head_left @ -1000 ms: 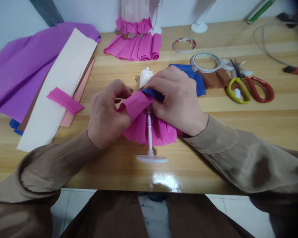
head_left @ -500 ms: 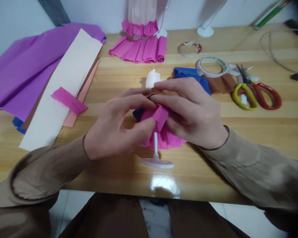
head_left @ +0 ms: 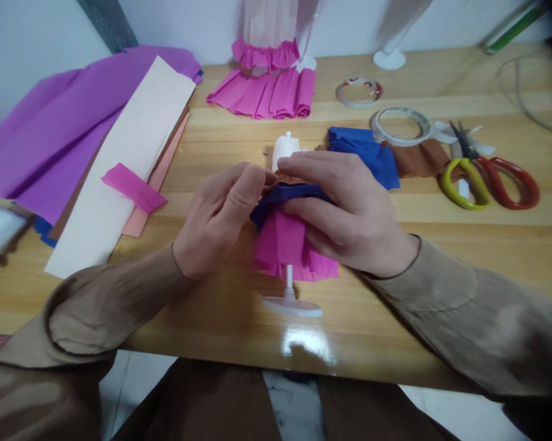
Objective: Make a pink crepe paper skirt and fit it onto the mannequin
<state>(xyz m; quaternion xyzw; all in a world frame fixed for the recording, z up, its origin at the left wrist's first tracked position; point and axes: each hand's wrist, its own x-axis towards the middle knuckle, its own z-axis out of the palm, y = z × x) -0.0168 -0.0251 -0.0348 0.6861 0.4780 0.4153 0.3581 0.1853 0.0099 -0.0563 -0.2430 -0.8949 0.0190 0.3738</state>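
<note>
A small white dress form [head_left: 285, 152] stands on a round white base [head_left: 292, 306] in front of me. Layers of crepe paper wrap it: a brown band at the waist, a dark blue layer [head_left: 276, 197] below, and a pink paper skirt [head_left: 288, 242] under that. My left hand [head_left: 223, 214] pinches the left edge of the brown paper [head_left: 282, 178] between thumb and fingers. From the right, my right hand [head_left: 353, 208] curls round the form, its fingers pressing the layers at the waist; its thumb is hidden.
Purple crepe paper [head_left: 68, 122], a cream sheet [head_left: 124, 165] and a pink strip [head_left: 134, 187] lie left. Pink pleated paper [head_left: 266, 95] lies behind. At right are tape rolls [head_left: 402, 127], blue paper [head_left: 362, 153] and scissors [head_left: 475, 165]. A white object [head_left: 2, 226] is at the left edge.
My left thumb has left the pink paper and moved up to the brown edge. The pink piece now hangs down, and more blue shows. A white object has appeared at the left edge.
</note>
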